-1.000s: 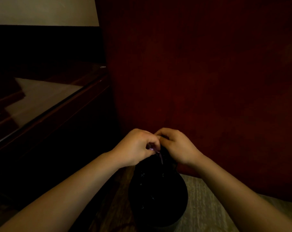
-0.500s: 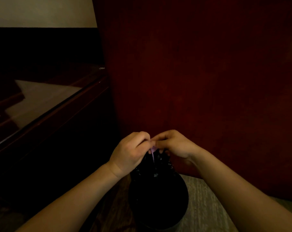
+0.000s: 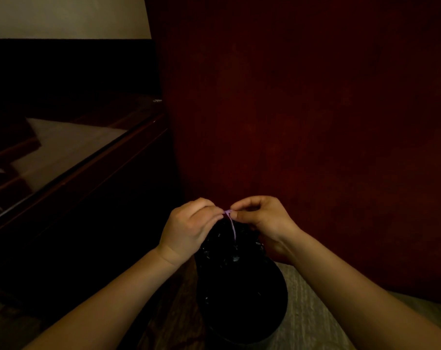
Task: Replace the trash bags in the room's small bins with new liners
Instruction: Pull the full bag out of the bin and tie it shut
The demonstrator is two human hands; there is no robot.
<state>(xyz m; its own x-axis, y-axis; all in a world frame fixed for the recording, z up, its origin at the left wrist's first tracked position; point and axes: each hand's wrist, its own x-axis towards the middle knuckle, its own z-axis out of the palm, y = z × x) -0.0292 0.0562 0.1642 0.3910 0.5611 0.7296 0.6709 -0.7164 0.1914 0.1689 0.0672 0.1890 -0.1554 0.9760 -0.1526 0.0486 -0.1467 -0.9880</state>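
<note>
Black trash bag (image 3: 229, 251) sits in the small round bin (image 3: 242, 306) on the floor, low centre of view. Its mouth is gathered into a neck above the rim, w/ a thin purple drawstring (image 3: 232, 224) running up to the pinch point. Long axis of the bag is roughly vertical, neck pointing up and slightly away toward the dark red wall (image 3: 302, 109).

Left hand (image 3: 189, 228) is closed narrow, fingertips pinching the string's top; right hand (image 3: 262, 218) does the same from the other side, the two nearly touching at the knot.

Progress, by my read: early. Old bag is being tied off, not yet lifted out; no new liner in view. Left side: dark wood furniture w/ glossy top (image 3: 70, 152).
</note>
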